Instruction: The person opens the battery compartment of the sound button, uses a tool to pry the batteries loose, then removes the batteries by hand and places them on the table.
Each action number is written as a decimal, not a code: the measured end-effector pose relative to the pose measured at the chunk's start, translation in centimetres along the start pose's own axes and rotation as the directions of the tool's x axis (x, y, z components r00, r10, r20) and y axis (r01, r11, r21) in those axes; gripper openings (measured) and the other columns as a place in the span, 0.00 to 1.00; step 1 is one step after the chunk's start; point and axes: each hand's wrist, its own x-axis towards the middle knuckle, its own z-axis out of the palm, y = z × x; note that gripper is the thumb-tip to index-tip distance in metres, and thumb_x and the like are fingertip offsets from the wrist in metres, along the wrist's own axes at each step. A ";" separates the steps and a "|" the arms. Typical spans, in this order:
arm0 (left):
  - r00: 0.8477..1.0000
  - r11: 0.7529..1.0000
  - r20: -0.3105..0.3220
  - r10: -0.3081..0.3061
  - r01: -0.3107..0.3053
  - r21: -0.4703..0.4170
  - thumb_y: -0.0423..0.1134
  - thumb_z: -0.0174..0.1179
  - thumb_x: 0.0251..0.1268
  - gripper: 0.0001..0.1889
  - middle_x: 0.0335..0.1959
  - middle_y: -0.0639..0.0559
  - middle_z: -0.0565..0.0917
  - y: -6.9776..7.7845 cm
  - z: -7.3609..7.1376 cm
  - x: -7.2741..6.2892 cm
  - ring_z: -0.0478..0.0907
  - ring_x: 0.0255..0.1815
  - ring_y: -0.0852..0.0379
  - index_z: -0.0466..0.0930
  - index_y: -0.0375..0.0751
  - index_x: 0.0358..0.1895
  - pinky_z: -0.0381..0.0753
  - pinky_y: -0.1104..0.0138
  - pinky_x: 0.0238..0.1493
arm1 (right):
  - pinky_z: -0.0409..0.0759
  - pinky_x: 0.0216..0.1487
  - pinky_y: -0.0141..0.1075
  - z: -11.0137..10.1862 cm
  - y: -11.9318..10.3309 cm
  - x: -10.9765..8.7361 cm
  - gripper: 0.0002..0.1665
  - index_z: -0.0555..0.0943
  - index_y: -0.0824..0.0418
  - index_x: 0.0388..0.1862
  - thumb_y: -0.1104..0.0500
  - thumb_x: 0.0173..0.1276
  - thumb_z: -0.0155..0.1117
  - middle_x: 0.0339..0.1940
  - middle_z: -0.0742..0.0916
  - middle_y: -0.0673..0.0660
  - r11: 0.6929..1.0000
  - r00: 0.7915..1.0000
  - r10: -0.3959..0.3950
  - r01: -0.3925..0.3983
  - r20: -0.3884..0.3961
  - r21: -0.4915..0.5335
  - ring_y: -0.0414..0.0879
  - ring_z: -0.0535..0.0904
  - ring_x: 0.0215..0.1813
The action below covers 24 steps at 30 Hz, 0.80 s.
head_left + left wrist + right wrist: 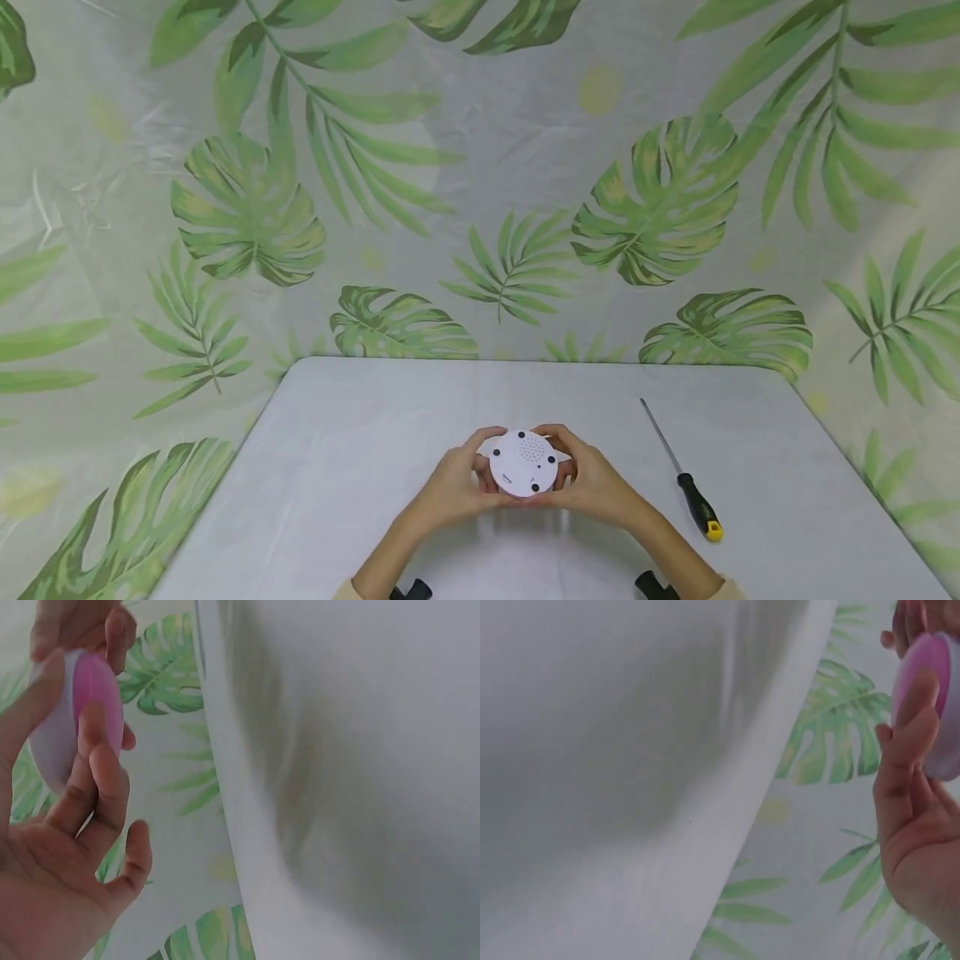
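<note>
Both hands hold up a round white device [517, 468] above the table. Its white face carries several black round dots, a patch of small holes and a small slot. The other side is pink, as the left wrist view shows on the device [101, 682]. My left hand [457, 479] grips its left edge between thumb and fingers. On the opposite edge, my right hand [588, 479] grips it the same way. Small pointed white pieces stick out at both sides, partly covered by the fingers. In the right wrist view, the right hand's [919, 802] fingers lie against the pink side.
A screwdriver [693, 492] with a black and yellow handle lies on the white table [360, 417] to the right, its shaft pointing away. Two dark objects [656, 585] show at the near edge. A leaf-patterned sheet [517, 183] hangs behind the table.
</note>
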 end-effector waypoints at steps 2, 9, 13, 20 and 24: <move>0.999 0.999 0.054 0.003 0.000 -0.055 0.38 0.83 0.47 0.49 0.18 0.60 0.82 -0.1 -0.4 0.0 0.75 0.19 0.72 0.66 0.44 0.75 0.74 0.76 0.31 | 0.81 0.31 0.31 -0.4 0.1 -0.1 0.49 0.69 0.55 0.72 0.57 0.54 0.85 0.60 0.83 0.63 0.999 0.998 -0.022 0.020 0.057 0.028 0.36 0.83 0.32; 0.994 0.988 0.111 0.001 0.016 -0.155 0.43 0.85 0.43 0.49 0.16 0.62 0.75 -0.4 -0.6 0.0 0.69 0.18 0.72 0.71 0.54 0.74 0.67 0.78 0.24 | 0.80 0.30 0.28 -1.0 0.7 -0.2 0.49 0.68 0.56 0.76 0.60 0.58 0.82 0.64 0.79 0.64 0.993 0.984 -0.028 0.007 0.174 0.120 0.38 0.83 0.39; 0.999 0.992 0.034 -0.016 0.020 -0.128 0.44 0.85 0.42 0.48 0.15 0.62 0.72 -0.6 -0.2 -0.1 0.66 0.18 0.72 0.72 0.51 0.73 0.66 0.77 0.26 | 0.81 0.29 0.29 -0.7 0.9 -0.2 0.50 0.66 0.55 0.78 0.57 0.60 0.81 0.67 0.78 0.63 0.999 0.992 -0.014 0.008 0.129 0.044 0.36 0.83 0.36; 0.993 0.999 -0.115 0.004 -0.009 -0.042 0.44 0.85 0.42 0.46 0.12 0.59 0.74 -0.4 0.7 -0.2 0.66 0.16 0.75 0.72 0.43 0.70 0.67 0.78 0.25 | 0.80 0.26 0.32 0.3 0.2 -0.1 0.52 0.68 0.54 0.76 0.52 0.55 0.84 0.67 0.80 0.64 0.994 0.999 -0.017 0.014 -0.028 -0.110 0.34 0.80 0.26; 0.993 1.000 -0.121 0.003 -0.006 -0.023 0.44 0.85 0.42 0.46 0.11 0.59 0.76 0.1 0.8 -0.2 0.67 0.14 0.75 0.72 0.41 0.68 0.66 0.79 0.21 | 0.76 0.24 0.30 0.4 0.0 -0.1 0.50 0.73 0.54 0.71 0.51 0.50 0.87 0.65 0.83 0.60 0.993 0.997 -0.010 0.001 -0.077 -0.119 0.33 0.78 0.24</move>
